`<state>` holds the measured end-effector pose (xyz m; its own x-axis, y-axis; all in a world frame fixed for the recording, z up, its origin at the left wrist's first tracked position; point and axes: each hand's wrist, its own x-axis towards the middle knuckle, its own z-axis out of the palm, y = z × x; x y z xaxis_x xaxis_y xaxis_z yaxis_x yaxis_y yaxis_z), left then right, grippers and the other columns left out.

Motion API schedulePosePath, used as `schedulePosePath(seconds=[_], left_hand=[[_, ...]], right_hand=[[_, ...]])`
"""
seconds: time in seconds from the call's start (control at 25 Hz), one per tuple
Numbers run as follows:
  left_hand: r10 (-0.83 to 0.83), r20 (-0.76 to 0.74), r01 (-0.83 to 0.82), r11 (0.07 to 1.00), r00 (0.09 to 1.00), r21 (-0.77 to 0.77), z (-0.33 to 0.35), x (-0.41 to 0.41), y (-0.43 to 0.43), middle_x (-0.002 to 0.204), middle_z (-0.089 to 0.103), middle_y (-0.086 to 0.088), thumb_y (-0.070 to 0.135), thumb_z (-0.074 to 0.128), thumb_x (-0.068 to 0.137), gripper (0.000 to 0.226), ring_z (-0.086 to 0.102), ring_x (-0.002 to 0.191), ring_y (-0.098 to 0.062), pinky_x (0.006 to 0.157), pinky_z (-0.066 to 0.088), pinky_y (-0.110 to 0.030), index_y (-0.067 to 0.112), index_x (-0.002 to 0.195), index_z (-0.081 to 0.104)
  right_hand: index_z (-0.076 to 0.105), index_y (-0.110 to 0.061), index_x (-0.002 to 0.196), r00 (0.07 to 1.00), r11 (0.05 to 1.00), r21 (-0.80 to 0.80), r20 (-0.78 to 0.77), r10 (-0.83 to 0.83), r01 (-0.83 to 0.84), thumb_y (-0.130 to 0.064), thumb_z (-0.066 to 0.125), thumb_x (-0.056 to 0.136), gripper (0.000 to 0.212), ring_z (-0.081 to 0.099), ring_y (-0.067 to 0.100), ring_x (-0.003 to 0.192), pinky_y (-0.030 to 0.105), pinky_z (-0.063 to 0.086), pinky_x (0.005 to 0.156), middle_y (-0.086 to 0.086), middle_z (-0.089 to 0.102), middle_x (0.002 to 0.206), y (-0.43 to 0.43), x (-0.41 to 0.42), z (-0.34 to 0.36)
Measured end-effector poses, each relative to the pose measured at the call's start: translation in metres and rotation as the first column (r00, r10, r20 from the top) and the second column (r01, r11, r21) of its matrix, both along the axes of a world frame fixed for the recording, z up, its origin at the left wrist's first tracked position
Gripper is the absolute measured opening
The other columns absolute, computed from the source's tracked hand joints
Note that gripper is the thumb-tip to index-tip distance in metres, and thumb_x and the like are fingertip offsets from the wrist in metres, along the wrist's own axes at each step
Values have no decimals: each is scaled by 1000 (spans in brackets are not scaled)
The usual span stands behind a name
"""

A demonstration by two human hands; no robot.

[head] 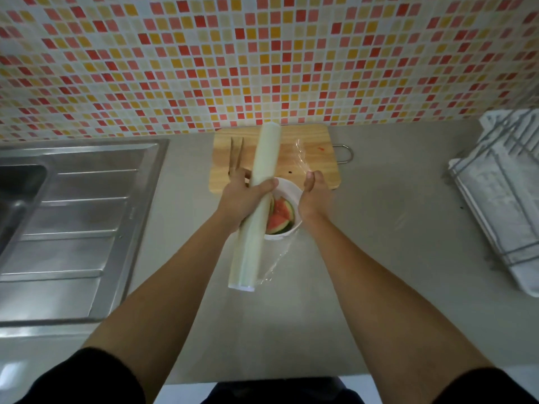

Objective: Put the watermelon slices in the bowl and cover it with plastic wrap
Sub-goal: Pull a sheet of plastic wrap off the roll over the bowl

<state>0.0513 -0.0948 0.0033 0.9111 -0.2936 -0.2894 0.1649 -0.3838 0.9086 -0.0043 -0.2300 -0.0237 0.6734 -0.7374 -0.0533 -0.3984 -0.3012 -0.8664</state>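
Left hand [243, 199] grips roll [256, 199] over bowl [287, 189].

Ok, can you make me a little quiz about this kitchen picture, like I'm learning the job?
1. True or false: the watermelon is already in the bowl.
2. Which hand grips the roll? A) left hand B) right hand C) neither
3. Fill in: behind the bowl lies a wooden ____.

Key:
1. True. Red slices with green rind lie inside it.
2. A. The right hand pinches the loose wrap instead.
3. Board. Tongs rest on its left part.
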Motion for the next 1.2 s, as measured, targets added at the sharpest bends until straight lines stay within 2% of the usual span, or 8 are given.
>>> schedulePosePath(seconds=[0.16,0.32,0.4,0.52,0.72,0.88,1.0,1.2], left_hand=[[4,-127,-18,994,992,-110,-4,-5,-5,93,64,-15,44,55,77,49,62,75,-25,65,52,-34,6,108,57],[36,-354,-112,974,935,-197,4,-4,-6,85,62,-13,53,50,69,65,60,68,-27,59,50,-34,8,116,47],[3,-311,-47,990,950,-135,6,-3,-6,97,61,-10,59,70,60,81,63,71,-23,59,51,-34,15,119,38],[-18,-261,-14,993,965,-119,3,-3,-2,98,62,-9,36,85,49,76,66,76,-22,60,54,-34,19,107,38],[5,-283,-72,971,959,-226,-2,3,9,77,65,-9,22,63,77,21,65,62,-20,55,53,-28,9,94,60],[0,-464,-133,958,886,-254,-2,9,18,63,64,-10,38,48,69,41,59,45,-19,46,50,-25,5,90,60],[72,-343,-117,987,936,-114,-6,11,23,83,64,-12,53,73,56,71,64,61,-22,58,57,-37,16,108,44],[117,-292,-163,977,949,-136,-15,16,38,81,64,-18,27,82,53,54,64,62,-28,60,56,-45,21,88,40]], right_hand=[[51,-7,95,999,1000,2,-46,-6,6,-27,29,101,30,48,26,75,29,30,65,11,52,79,-15,-7,-8],[52,-4,103,994,999,-39,-111,15,-19,-29,28,101,35,47,25,74,27,25,61,12,54,80,-26,-13,-15],[52,-4,105,990,998,-59,-140,26,-35,-29,28,101,35,53,31,79,29,28,63,20,60,86,-32,-15,-19],[52,-4,103,990,998,-60,-135,29,-37,-29,28,101,35,58,38,87,31,32,66,25,63,93,-38,-16,-21],[53,-3,105,992,997,-68,-126,25,-33,-27,29,101,34,58,38,88,31,33,67,26,64,95,-47,-14,-24],[53,-4,101,991,997,-57,-127,47,-55,-26,30,101,31,51,30,76,28,31,65,22,62,88,-47,-14,-27],[52,-4,98,988,996,-53,-140,69,-77,-27,30,101,31,46,26,71,28,31,65,15,54,78,-45,-14,-31],[44,-17,84,987,995,-57,-140,75,-84,-27,31,101,23,45,26,68,28,30,63,10,49,73,-41,-12,-34]])
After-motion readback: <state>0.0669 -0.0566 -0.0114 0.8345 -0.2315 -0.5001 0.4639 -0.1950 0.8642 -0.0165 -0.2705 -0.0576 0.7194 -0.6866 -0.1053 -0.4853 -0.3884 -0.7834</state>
